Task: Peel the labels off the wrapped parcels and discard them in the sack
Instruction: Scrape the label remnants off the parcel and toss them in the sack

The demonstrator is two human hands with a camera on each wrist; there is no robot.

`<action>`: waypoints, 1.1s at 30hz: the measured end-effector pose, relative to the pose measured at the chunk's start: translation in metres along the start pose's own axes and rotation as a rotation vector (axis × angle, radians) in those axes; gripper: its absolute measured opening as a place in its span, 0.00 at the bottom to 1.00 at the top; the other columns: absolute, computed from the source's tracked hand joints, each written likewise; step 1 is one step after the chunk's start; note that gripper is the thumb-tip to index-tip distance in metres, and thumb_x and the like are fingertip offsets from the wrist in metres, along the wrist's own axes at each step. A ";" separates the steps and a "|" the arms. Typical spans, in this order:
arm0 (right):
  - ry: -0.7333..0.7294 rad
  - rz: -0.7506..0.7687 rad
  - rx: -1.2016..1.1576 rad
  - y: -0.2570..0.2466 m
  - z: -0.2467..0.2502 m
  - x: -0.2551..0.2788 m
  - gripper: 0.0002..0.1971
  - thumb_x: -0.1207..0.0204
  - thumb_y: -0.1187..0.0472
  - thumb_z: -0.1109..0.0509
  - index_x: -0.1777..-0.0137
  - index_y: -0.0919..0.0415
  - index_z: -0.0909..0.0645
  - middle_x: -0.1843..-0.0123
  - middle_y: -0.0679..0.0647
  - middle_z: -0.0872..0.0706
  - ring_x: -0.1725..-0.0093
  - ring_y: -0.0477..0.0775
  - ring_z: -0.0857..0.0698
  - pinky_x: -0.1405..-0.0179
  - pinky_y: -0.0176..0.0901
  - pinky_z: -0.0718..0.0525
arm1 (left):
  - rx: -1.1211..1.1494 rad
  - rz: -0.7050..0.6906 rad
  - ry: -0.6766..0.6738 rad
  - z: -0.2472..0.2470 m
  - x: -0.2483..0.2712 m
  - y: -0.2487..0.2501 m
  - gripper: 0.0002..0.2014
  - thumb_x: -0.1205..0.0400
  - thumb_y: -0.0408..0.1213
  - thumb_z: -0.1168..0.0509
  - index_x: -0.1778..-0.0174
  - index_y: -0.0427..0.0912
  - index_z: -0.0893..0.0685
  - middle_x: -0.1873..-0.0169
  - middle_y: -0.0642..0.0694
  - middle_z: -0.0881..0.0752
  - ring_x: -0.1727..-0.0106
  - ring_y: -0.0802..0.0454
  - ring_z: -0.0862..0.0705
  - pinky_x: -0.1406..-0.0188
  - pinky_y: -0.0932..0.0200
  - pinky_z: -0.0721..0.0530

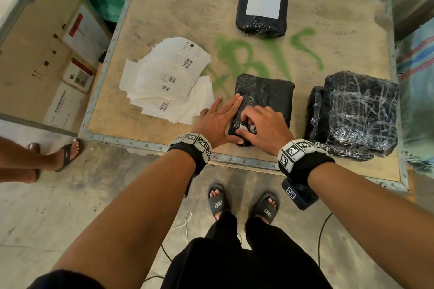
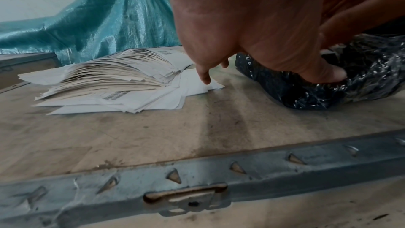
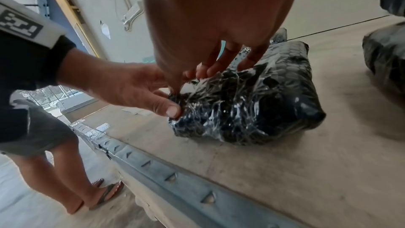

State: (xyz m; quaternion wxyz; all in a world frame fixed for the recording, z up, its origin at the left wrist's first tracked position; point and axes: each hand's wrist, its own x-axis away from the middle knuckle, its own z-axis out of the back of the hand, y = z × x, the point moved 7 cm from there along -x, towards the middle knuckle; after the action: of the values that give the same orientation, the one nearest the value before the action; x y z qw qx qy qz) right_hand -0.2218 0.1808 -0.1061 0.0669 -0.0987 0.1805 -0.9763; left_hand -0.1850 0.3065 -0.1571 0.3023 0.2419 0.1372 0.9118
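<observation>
Both hands work at the near edge of the crate top (image 1: 164, 14), on the near end of a black wrapped parcel (image 1: 267, 94): the left hand (image 1: 217, 122) lies flat with fingers straight, thumb pressed to the parcel's near corner, while the right hand (image 1: 263, 126) curls its fingers around a small white label scrap (image 1: 244, 127). A pile of peeled labels (image 1: 164, 80) lies toward the left edge, another labelled parcel (image 1: 261, 7) at the far edge, and stacked parcels (image 1: 354, 115) near the right edge.

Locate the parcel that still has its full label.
In the head view, the labelled parcel lies alone at the crate top's far edge, beyond the green spray paint.
</observation>
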 end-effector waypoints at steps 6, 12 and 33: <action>-0.034 -0.046 -0.079 0.004 0.001 -0.006 0.17 0.30 0.43 0.23 0.48 0.42 0.27 0.58 0.40 0.22 0.54 0.49 0.23 0.52 0.51 0.28 | -0.001 0.004 -0.010 -0.001 0.000 0.000 0.59 0.27 0.71 0.33 0.13 0.57 0.65 0.13 0.62 0.62 0.12 0.40 0.55 0.21 0.28 0.36; -0.055 -0.040 -0.104 0.005 -0.001 -0.005 0.11 0.25 0.50 0.26 0.49 0.42 0.26 0.58 0.41 0.22 0.55 0.49 0.23 0.50 0.54 0.23 | -0.019 0.004 -0.019 -0.002 -0.001 0.000 0.58 0.27 0.72 0.33 0.13 0.57 0.66 0.13 0.62 0.62 0.12 0.40 0.56 0.21 0.28 0.37; -0.031 -0.032 0.005 -0.003 0.002 -0.009 0.13 0.28 0.43 0.24 0.57 0.48 0.23 0.60 0.41 0.25 0.54 0.49 0.25 0.54 0.50 0.25 | -0.045 0.040 -0.080 0.003 0.002 0.006 0.58 0.25 0.69 0.33 0.13 0.54 0.68 0.13 0.61 0.65 0.12 0.39 0.63 0.19 0.24 0.44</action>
State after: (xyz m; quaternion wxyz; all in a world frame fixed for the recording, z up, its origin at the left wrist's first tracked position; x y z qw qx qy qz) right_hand -0.2129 0.1849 -0.1048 0.0542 -0.1164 0.1751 -0.9761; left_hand -0.1880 0.3036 -0.1517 0.2946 0.2740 0.0999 0.9100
